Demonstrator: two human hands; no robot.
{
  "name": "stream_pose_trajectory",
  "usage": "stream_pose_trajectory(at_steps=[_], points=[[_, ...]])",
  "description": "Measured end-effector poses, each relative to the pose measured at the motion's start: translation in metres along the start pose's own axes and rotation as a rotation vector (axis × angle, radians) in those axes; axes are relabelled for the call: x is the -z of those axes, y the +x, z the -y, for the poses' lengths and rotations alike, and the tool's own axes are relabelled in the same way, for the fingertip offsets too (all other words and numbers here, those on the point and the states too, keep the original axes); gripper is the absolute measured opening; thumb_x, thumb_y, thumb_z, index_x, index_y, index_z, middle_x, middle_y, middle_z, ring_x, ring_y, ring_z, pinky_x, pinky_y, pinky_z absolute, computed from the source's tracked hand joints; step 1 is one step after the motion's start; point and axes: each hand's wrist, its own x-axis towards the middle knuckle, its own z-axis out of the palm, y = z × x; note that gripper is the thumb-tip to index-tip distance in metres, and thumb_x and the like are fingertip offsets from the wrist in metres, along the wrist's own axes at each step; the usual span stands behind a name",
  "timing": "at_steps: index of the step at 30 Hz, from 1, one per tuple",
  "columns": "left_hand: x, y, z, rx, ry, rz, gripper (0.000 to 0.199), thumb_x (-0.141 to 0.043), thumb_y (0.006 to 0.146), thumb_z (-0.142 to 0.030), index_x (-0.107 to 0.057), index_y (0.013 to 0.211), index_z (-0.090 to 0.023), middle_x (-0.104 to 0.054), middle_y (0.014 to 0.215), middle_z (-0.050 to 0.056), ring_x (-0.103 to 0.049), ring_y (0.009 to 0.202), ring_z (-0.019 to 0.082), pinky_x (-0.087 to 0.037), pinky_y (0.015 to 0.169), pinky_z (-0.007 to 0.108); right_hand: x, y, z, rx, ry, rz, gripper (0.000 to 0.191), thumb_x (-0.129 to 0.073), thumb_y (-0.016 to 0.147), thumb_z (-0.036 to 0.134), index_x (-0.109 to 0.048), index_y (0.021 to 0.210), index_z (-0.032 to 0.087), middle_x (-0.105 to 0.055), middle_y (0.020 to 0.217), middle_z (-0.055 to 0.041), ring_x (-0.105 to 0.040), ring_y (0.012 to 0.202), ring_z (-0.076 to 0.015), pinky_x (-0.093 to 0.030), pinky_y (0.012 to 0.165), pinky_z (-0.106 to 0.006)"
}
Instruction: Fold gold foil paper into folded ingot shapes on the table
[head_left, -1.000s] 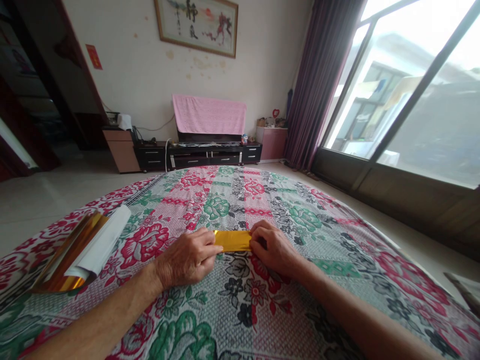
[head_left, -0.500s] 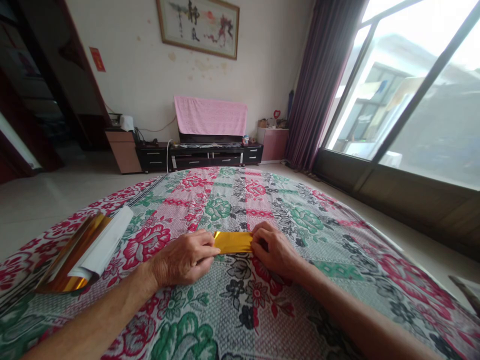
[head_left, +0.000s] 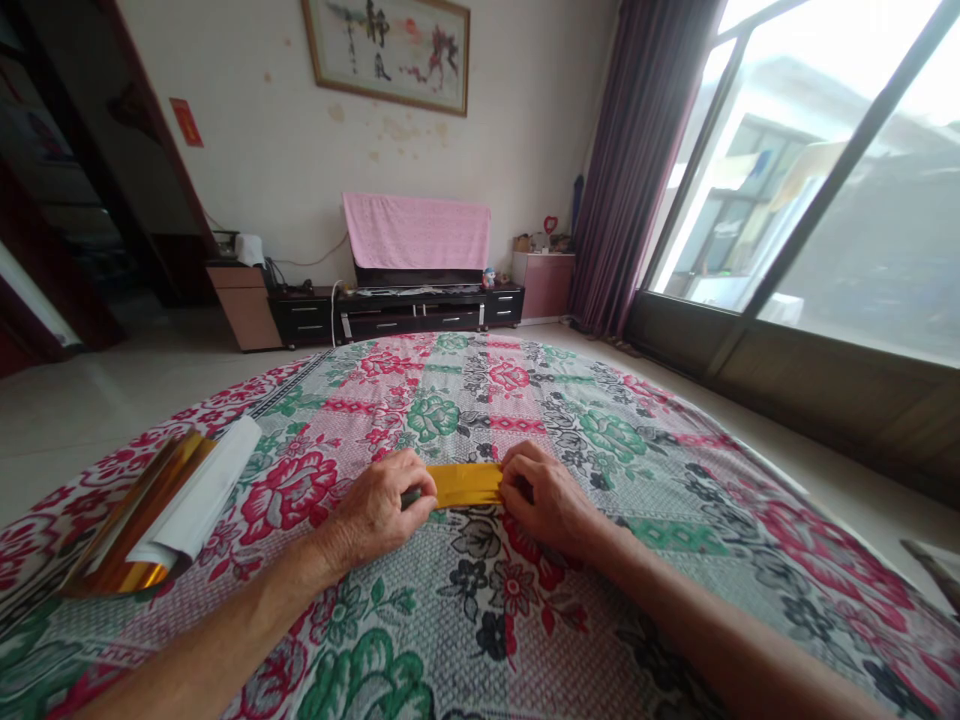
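A narrow strip of gold foil paper lies flat between my two hands, over the flowered cloth. My left hand pinches its left end between thumb and curled fingers. Its right end is gripped by my right hand, whose fingers are bent and pressed down on it. The parts of the strip under the fingertips are hidden.
At the left of the cloth rests a loose stack of gold foil and white sheets. Beyond the table stand a black low cabinet and a screen under a pink cover. A window is at the right.
The fingers of my left hand have curled in further around the strip's left end, and the thumb has shifted. My right hand holds nearly the same place. The view has shifted slightly.
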Motion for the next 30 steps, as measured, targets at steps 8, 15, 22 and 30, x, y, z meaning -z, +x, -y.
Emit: stream_pose_trajectory(at_steps=[8, 15, 22, 30], points=[[0.007, -0.004, 0.005, -0.019, -0.005, 0.082, 0.017, -0.058, 0.077, -0.019, -0.063, 0.093, -0.018, -0.055, 0.095, 0.005, -0.054, 0.090, 0.017, -0.047, 0.081, 0.036, 0.001, 0.001, 0.001, -0.001, 0.006, 0.000, 0.012, -0.049, 0.075, 0.007, -0.049, 0.070, 0.018, -0.053, 0.083, -0.0043, -0.051, 0.075, -0.0136, -0.042, 0.069, -0.027], [0.008, -0.003, 0.005, -0.029, -0.012, 0.091, 0.017, -0.058, 0.077, -0.021, -0.063, 0.093, -0.018, -0.055, 0.096, 0.006, -0.053, 0.092, 0.018, -0.045, 0.083, 0.036, -0.001, 0.000, -0.001, -0.020, -0.007, 0.005, 0.011, -0.049, 0.076, 0.008, -0.049, 0.070, 0.017, -0.054, 0.084, -0.0048, -0.051, 0.074, -0.0133, -0.042, 0.068, -0.027], [0.010, -0.003, 0.005, -0.021, -0.025, 0.088, 0.015, -0.058, 0.076, -0.021, -0.062, 0.090, -0.018, -0.055, 0.097, 0.005, -0.053, 0.094, 0.019, -0.045, 0.085, 0.037, -0.001, 0.000, -0.001, 0.001, 0.014, -0.009, 0.011, -0.049, 0.077, 0.008, -0.050, 0.071, 0.017, -0.054, 0.085, -0.0046, -0.051, 0.075, -0.0132, -0.043, 0.069, -0.028], [0.012, -0.003, 0.004, -0.043, -0.060, 0.060, 0.009, -0.059, 0.075, -0.020, -0.058, 0.084, -0.020, -0.057, 0.094, 0.004, -0.054, 0.091, 0.018, -0.046, 0.083, 0.037, 0.000, -0.001, 0.000, -0.002, 0.001, -0.013, 0.011, -0.049, 0.078, 0.010, -0.050, 0.071, 0.018, -0.054, 0.085, -0.0046, -0.052, 0.075, -0.0135, -0.043, 0.070, -0.028]])
